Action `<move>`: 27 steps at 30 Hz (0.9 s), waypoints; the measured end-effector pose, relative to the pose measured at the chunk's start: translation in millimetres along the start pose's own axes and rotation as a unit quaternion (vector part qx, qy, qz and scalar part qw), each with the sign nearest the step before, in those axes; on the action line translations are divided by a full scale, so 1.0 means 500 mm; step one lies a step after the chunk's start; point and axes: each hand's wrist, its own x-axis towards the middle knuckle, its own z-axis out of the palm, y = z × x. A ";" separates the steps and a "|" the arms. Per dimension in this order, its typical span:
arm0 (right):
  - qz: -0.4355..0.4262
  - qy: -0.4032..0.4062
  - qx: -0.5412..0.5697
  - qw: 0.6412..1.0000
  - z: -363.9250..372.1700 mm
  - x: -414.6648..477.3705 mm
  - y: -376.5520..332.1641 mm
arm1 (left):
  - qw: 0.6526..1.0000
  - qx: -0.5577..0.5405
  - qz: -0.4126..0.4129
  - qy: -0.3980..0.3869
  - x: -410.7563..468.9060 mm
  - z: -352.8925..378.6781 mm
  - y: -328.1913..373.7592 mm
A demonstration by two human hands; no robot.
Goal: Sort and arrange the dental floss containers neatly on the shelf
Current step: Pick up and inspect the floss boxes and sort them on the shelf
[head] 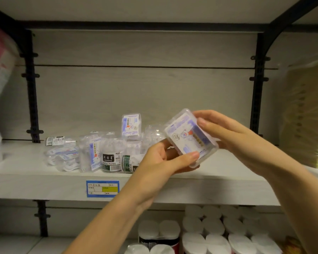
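A clear rectangular floss box [188, 137] with a blue and white label is held tilted in the air in front of the shelf [44, 182]. My left hand [160, 162] grips its lower edge with thumb and fingers. My right hand [222, 131] holds its upper right side. On the shelf behind lies a jumble of floss containers: an upright clear box [131, 126], a leaning box [92, 153], a round jar labelled DENTAL FLOSS [111, 157], a second jar [129, 163] on its side, and flat packs [62, 154] at the left.
A blue price tag [102, 188] is stuck on the shelf's front edge. Wrapped goods [305, 116] stand at the right and pink packs [0, 70] at the left. Paper rolls [218, 231] fill the lower shelf. Black brackets [32, 88] flank the bay.
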 end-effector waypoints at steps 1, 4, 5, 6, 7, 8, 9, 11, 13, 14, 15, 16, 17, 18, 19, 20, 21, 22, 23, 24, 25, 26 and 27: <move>0.010 -0.014 -0.004 1.000 -0.003 -0.007 0.006 | 1.000 -0.008 0.004 0.004 -0.002 -0.003 -0.007; 0.014 -0.039 -0.045 0.998 -0.010 -0.020 0.017 | 1.000 0.019 0.012 0.006 -0.008 -0.009 -0.014; 0.012 -0.037 -0.057 0.998 -0.014 -0.021 0.017 | 0.999 0.041 0.020 0.017 -0.009 -0.012 -0.012; 0.009 -0.036 -0.072 0.997 -0.021 -0.021 0.015 | 0.997 0.065 0.035 0.038 -0.008 -0.017 -0.008; 0.008 -0.039 -0.089 0.995 -0.029 -0.022 0.013 | 0.993 0.086 0.057 0.058 -0.005 -0.023 -0.003; 0.008 -0.043 -0.110 0.993 -0.040 -0.024 0.010 | 0.990 0.099 0.076 0.068 0.000 -0.029 0.003; 0.009 -0.040 -0.128 0.991 -0.050 -0.027 0.008 | 0.988 0.111 0.087 0.064 0.005 -0.031 0.010; 0.009 0.002 -0.135 0.991 -0.072 -0.033 0.012 | 0.987 0.132 0.088 0.036 0.023 -0.022 0.017; 0.014 0.063 -0.111 0.992 -0.098 -0.047 0.031 | 0.985 0.149 0.088 0.024 0.048 0.005 0.002; 0.021 0.083 -0.099 0.991 -0.112 -0.055 0.044 | 0.982 0.162 0.091 0.024 0.063 0.025 -0.009; 0.032 0.094 -0.088 0.991 -0.128 -0.064 0.059 | 0.979 0.179 0.092 0.027 0.079 0.045 -0.022; 0.044 0.101 -0.078 0.991 -0.143 -0.072 0.074 | 0.976 0.197 0.088 0.027 0.095 0.066 -0.035; 0.052 0.109 -0.070 0.990 -0.158 -0.078 0.090 | 0.974 0.210 0.081 0.024 0.111 0.086 -0.048; 0.054 0.121 -0.063 0.989 -0.174 -0.082 0.104 | 0.972 0.222 0.070 0.018 0.127 0.105 -0.059; 0.055 0.133 -0.059 0.988 -0.191 -0.084 0.118 | 0.967 0.245 0.061 0.015 0.142 0.124 -0.068; 0.057 0.140 -0.059 0.987 -0.207 -0.085 0.132 | 0.957 0.285 0.056 0.015 0.157 0.139 -0.076; 0.060 0.136 -0.067 0.987 -0.223 -0.084 0.146 | 0.942 0.330 0.052 0.014 0.169 0.150 -0.082; 0.066 0.124 -0.086 0.986 -0.239 -0.082 0.162 | 0.929 0.368 0.043 0.008 0.180 0.161 -0.086; 0.074 0.105 -0.113 0.985 -0.254 -0.081 0.178 | 0.919 0.394 0.026 -0.006 0.187 0.169 -0.090; 0.080 0.087 -0.141 0.983 -0.267 -0.081 0.194 | 0.911 0.411 0.004 -0.024 0.194 0.176 -0.096; 0.083 0.069 -0.167 0.980 -0.277 -0.082 0.209 | 0.906 0.421 -0.022 -0.042 0.198 0.183 -0.104; 0.081 0.053 -0.192 0.977 -0.284 -0.083 0.221 | 0.903 0.424 -0.046 -0.054 0.202 0.188 -0.115; 0.078 0.040 -0.215 0.973 -0.290 -0.084 0.232 | 0.903 0.421 -0.063 -0.062 0.205 0.191 -0.125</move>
